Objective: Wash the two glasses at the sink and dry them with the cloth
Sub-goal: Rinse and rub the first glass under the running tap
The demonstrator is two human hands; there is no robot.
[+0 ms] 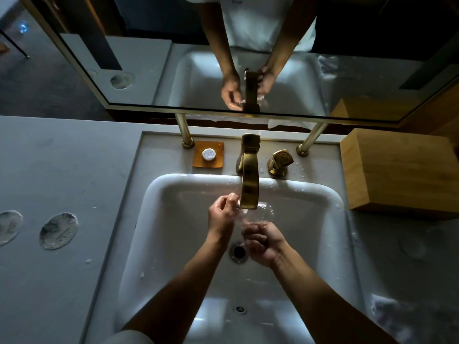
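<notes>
1. Nearest me, two bare forearms reach in over the front edge of the white sink (332, 194).
2. Above the drain (239, 252), the right hand (264, 244) has its fingers curled round the lower part of a clear glass (258, 214).
3. The left hand (221, 214) pinches the same glass at its far left side, just under the gold faucet (249, 175) spout, where water runs over it.
4. Behind the basin, an amber soap dish (208, 155) with a round white soap (208, 154) sits left of the faucet; a gold handle (279, 161) sits right.
5. A wooden box (397, 170) stands at the counter's far right corner.
6. Farthest, the mirror (139, 63) repeats both hands.
</notes>
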